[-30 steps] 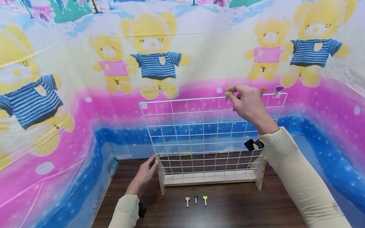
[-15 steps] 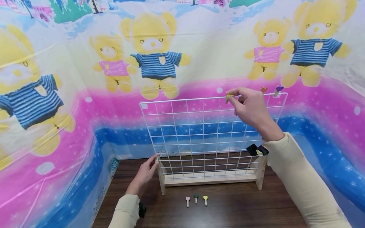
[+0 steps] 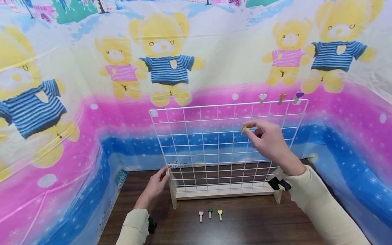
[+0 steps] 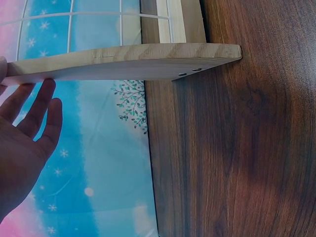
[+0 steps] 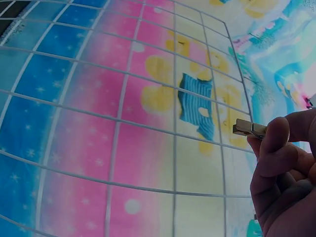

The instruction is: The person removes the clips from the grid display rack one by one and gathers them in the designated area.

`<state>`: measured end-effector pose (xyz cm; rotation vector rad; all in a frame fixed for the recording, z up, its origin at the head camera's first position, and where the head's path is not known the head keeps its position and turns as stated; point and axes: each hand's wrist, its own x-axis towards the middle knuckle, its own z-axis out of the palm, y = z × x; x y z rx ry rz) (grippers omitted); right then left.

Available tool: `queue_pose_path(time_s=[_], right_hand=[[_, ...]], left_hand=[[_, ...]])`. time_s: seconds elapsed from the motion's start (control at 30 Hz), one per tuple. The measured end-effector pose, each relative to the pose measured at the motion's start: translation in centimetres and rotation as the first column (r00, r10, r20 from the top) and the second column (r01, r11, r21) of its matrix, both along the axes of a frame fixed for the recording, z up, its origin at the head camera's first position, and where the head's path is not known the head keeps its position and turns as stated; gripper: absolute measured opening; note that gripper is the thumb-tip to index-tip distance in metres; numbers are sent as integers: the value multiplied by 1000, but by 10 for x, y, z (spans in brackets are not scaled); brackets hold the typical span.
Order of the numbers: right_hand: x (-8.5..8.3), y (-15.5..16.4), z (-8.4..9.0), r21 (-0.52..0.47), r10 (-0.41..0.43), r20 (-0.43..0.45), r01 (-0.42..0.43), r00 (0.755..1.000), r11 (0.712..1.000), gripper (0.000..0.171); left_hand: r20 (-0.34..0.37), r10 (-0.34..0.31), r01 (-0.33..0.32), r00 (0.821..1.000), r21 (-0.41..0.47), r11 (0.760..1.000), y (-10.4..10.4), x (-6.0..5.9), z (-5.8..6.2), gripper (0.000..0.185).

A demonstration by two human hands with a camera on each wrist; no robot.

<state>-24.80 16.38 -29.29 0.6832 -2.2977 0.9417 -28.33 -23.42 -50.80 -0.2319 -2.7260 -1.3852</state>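
Note:
A white wire grid [image 3: 218, 146] stands upright in a wooden base [image 3: 225, 192] on the table. My right hand [image 3: 266, 139] pinches a small wooden clothespin [image 5: 242, 127] with a yellow heart, in front of the grid's upper right part and below its top bar. My left hand [image 3: 156, 187] holds the base's left side panel [image 4: 128, 61]; in the left wrist view several fingers touch its outer face and one digit lies over its edge. White [image 3: 262, 98], orange [image 3: 282, 98] and purple [image 3: 298, 97] heart clothespins sit along the top bar at the right.
Pink [image 3: 200, 216], green [image 3: 210, 213] and yellow [image 3: 220, 215] heart clothespins lie in a row on the dark wooden table [image 3: 245, 224], in front of the base. A cloth printed with bears [image 3: 171, 68] hangs behind and at both sides.
My right hand has moved down from the top bar with the yellow heart clothespin, uncovering the white heart clothespin there. My left hand stays at the base's side panel.

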Motion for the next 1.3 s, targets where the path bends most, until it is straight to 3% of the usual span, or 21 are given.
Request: queue_pose_path(time_s=[0.4,0.67,0.9,1.3], right_hand=[[5,-1,-56,82,-20,161,7,987,997,16],[2,-4,-109,76,33,245,-53,969,996,14],[6,-9,-148,117,21,369,-69,929,991,17],[2,-13,-209,174,82,405,-165,911,971,15]], left_hand=[[-14,5,-5,1000,-10,1000,0,0,-1,42],[-2,-2,2,1000,-4,1000,-1,0,0,43],[4,-7,7,1000,8,1000,0,1,-1,43],[5,-2,2,1000,3,1000,-1,1,-2,43]])
